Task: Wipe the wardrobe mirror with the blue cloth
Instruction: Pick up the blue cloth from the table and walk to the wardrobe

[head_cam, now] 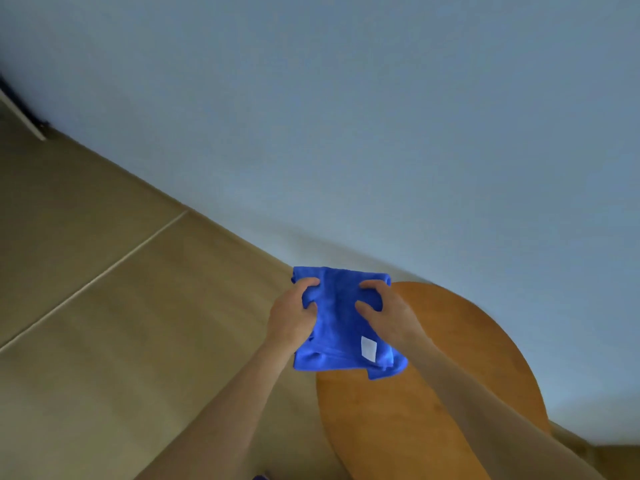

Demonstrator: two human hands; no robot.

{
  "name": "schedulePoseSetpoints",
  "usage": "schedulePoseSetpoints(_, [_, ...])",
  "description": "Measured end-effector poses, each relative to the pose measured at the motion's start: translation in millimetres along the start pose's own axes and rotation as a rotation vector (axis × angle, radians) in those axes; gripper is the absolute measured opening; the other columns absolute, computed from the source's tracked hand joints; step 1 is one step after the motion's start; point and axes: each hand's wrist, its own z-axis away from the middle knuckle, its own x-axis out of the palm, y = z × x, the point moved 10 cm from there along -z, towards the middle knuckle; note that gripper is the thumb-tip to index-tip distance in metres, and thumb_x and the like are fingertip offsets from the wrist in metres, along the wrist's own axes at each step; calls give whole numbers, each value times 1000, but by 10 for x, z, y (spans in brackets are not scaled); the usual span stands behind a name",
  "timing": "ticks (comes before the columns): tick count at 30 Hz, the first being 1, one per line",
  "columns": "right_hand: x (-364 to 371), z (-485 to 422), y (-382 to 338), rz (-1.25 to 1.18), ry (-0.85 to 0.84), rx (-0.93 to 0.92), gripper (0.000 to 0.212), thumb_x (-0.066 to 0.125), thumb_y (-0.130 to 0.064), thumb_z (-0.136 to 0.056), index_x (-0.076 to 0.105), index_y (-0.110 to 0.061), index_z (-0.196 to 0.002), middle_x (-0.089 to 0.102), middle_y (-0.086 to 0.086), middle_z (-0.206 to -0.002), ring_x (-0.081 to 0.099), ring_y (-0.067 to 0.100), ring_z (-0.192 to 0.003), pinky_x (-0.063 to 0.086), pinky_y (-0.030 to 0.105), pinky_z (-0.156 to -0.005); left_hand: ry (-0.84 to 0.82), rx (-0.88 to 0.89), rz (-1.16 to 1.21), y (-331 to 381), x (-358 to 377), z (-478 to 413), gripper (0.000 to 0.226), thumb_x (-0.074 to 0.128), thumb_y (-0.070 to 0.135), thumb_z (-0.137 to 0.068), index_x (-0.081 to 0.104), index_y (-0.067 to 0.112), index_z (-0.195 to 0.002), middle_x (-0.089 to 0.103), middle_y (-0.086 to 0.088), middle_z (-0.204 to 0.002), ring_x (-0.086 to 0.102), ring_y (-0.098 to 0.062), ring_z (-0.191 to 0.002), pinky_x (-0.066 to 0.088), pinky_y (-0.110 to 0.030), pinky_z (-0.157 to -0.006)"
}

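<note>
A folded blue cloth [341,327] with a small white label hangs between both hands, above the edge of a round wooden table. My left hand [292,315] grips the cloth's left side with curled fingers. My right hand [384,313] grips its right side, thumb on top. No wardrobe mirror is in view.
A round orange-brown wooden table [460,358] stands at the lower right against a plain pale wall [346,116]. Beige floor tiles [104,306] spread to the left. A dark edge with a white strip [24,116] shows at the far left.
</note>
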Motion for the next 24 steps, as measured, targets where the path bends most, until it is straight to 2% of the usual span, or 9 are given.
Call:
schedulePoseSetpoints(4, [305,-148,-779,51,-26,-139,44,56,-27,-95,43,-35,-136,57,5,-115,62,16,-86,49,24,-65,103,15,43,-162,-763,31,43,50,13,-98,56,35,-133,58,9,-74,52,-9,-59,38,-22,-54])
schedulePoseSetpoints(7, [576,-214,-1366,64,-13,-219,43,53,-21,-96,45,-33,-137,55,8,-116,62,19,-85,47,22,-63,184,28,107,-331,-1378,75,40,52,13,-98,58,33,-133,67,7,-91,63,-13,-76,52,-30,-69])
schedulePoseSetpoints(10, [910,-271,-1955,87,-15,-285,42,50,-18,-97,45,-34,-136,53,7,-114,61,16,-79,44,18,-59,259,32,159,-532,-1983,124,37,54,11,-98,59,29,-130,64,11,-98,65,-15,-86,56,-37,-83])
schedulePoseSetpoints(12, [1139,-309,-2327,109,-24,-326,42,48,-18,-99,45,-35,-137,51,6,-111,58,11,-74,39,14,-56,298,32,184,-680,-2364,149,35,54,10,-98,59,31,-127,63,11,-100,66,-13,-86,57,-32,-80])
schedulePoseSetpoints(13, [1248,-324,-2508,119,-30,-347,42,48,-18,-99,44,-35,-138,51,5,-111,57,10,-74,38,14,-56,319,35,183,-749,-2552,167,34,54,11,-98,59,34,-122,65,9,-100,66,-8,-84,56,-23,-74])
schedulePoseSetpoints(14, [1361,-332,-2688,131,-38,-370,42,47,-18,-99,44,-35,-138,51,5,-111,57,9,-74,38,15,-56,340,37,176,-816,-2742,197,32,54,12,-98,57,38,-117,66,8,-98,65,-1,-78,52,-14,-66])
schedulePoseSetpoints(16, [1584,-329,-3037,150,-52,-421,42,46,-18,-100,44,-35,-139,54,5,-111,58,12,-77,39,16,-58,386,34,144,-946,-3113,274,30,53,15,-98,53,43,-108,64,11,-87,59,10,-65,45,-6,-56])
schedulePoseSetpoints(19, [1905,-291,-3517,165,-72,-498,42,46,-18,-100,44,-34,-139,58,6,-111,59,16,-82,42,21,-63,452,-21,106,-1208,-3615,401,30,51,22,-100,53,48,-114,61,19,-81,59,8,-63,42,-7,-52])
schedulePoseSetpoints(24, [2424,-205,-4151,177,-128,-621,42,45,-18,-101,45,-36,-138,60,4,-108,60,15,-85,44,26,-71,577,-107,82,-1702,-4264,636,35,52,23,-100,56,42,-129,60,24,-86,58,3,-74,38,-9,-55])
